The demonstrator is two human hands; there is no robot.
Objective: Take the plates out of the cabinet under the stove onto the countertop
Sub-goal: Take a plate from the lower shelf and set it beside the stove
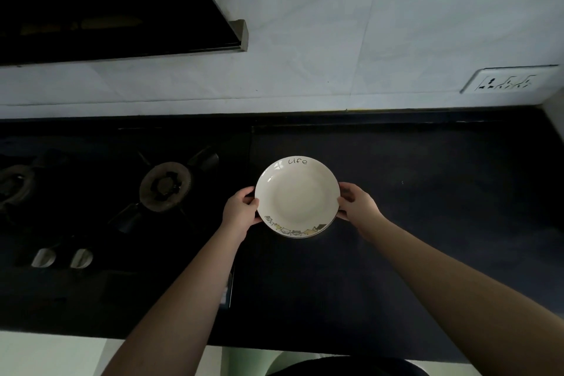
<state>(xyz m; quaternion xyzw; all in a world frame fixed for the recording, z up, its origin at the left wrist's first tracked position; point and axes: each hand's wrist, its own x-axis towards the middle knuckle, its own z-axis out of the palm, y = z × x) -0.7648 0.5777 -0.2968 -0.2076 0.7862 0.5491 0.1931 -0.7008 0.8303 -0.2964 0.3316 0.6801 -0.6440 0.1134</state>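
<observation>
Two bare hands hold a round cream ceramic plate (297, 197) — lettered "life" at its far rim, with a band of small drawn figures along its near rim — over the black stone tabletop (427, 207), just right of the dark gas stove (122, 192) set into its left half. The left hand (241, 212) grips the plate's left edge, thumb over the rim and fingers curled beneath; the right hand (357, 203) does the same at the right edge, so each grip is clamped on the rim at opposite sides. Whether the plate is touching the tabletop or hangs just above it cannot be told from this angle; a second dark-edged rim seems to peek out under its near-right side (possibly another plate stacked below, though that is uncertain).

Glazed ceramic of this kind is likely stiff, moderately heavy, slick under the fingers and quick to chip — a hard stone surface is unforgiving. The two-sided hold at the rim looks the safest, keeping the plate level and letting it be lowered flat rather than edge-first.

Behind, the white tiled wall carries a white socket panel (508, 81) toward the tabletop's far right corner.
</observation>
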